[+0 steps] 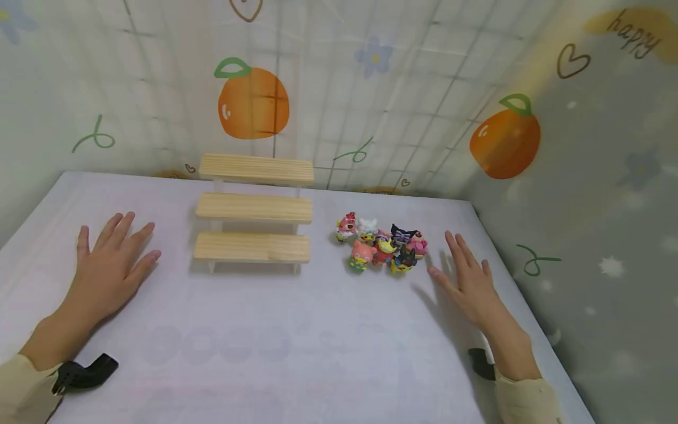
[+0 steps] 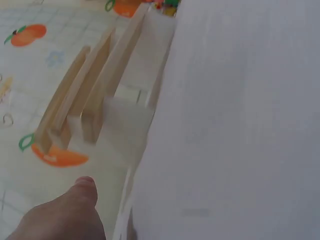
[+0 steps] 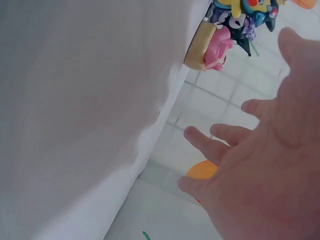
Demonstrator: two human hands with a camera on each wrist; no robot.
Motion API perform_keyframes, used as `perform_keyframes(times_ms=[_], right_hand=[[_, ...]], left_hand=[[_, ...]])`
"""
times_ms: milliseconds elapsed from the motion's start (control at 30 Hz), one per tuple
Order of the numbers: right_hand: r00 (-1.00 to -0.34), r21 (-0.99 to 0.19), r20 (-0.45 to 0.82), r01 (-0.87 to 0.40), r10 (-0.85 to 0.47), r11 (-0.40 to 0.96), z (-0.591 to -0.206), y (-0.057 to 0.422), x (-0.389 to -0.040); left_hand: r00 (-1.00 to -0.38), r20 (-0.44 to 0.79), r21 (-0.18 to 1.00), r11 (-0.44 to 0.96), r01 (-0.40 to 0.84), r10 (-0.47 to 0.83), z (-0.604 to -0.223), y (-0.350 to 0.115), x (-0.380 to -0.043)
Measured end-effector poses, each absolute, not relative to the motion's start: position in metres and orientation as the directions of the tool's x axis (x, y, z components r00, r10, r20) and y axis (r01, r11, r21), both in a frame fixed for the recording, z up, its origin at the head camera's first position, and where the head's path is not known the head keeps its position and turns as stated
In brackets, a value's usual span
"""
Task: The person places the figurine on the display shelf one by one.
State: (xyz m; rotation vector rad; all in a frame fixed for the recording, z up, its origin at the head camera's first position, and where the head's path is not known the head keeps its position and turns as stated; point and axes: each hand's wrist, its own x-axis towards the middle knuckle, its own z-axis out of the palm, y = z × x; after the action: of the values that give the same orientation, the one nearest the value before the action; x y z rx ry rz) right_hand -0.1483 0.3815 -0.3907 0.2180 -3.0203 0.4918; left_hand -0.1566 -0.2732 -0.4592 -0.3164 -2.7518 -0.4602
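Note:
On the white table stands a three-tier display rack [image 1: 253,207] with pale wooden shelves on clear supports. Right of it, several small colourful cartoon figurines [image 1: 384,250] stand bunched together; part of the group, including a pink figurine [image 3: 218,48], shows in the right wrist view. The left hand [image 1: 110,265] rests on the table left of the rack, fingers spread and holding nothing. To the right of the figurines is the right hand [image 1: 468,280], its fingers extended, touching none of them. In the left wrist view the thumb [image 2: 75,210] points toward the rack's wooden boards [image 2: 107,75].
A patterned curtain [image 1: 328,88] with oranges, hearts and flowers hangs behind the table and along its right side. The white tabletop [image 1: 254,353] stretches in front of the rack. Dark wrist straps [image 1: 87,372] show at both cuffs.

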Motion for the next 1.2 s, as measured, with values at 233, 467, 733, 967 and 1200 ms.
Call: perform_keyframes(times_ms=[233,467,733,967,1200], right_hand=[[-0.992,-0.319,0.051,-0.128,-0.117,0.939,-0.389,0.377,-0.145],[-0.995,-0.333,0.018,-0.098,-0.098,0.938,-0.388,0.381,-0.136],[-0.99,-0.349,0.006,-0.136,-0.143,0.927,-0.388,0.362,-0.155],[-0.976,-0.359,-0.014,-0.196,-0.215,0.912,-0.384,0.331,-0.182],[-0.988,-0.398,-0.034,-0.125,-0.151,0.909,-0.378,0.364,-0.156]], left_hand=[[-0.877,0.423,0.305,0.876,0.372,0.225,-0.458,-0.234,-0.161],[-0.808,0.541,0.447,0.734,0.511,0.233,-0.458,-0.197,-0.166],[-0.858,0.479,0.563,0.687,0.46,0.182,-0.458,-0.21,-0.148],[-0.869,0.484,0.601,0.684,0.413,0.1,-0.459,-0.236,-0.124],[-0.852,0.486,0.609,0.623,0.49,0.196,-0.463,-0.202,-0.153]])
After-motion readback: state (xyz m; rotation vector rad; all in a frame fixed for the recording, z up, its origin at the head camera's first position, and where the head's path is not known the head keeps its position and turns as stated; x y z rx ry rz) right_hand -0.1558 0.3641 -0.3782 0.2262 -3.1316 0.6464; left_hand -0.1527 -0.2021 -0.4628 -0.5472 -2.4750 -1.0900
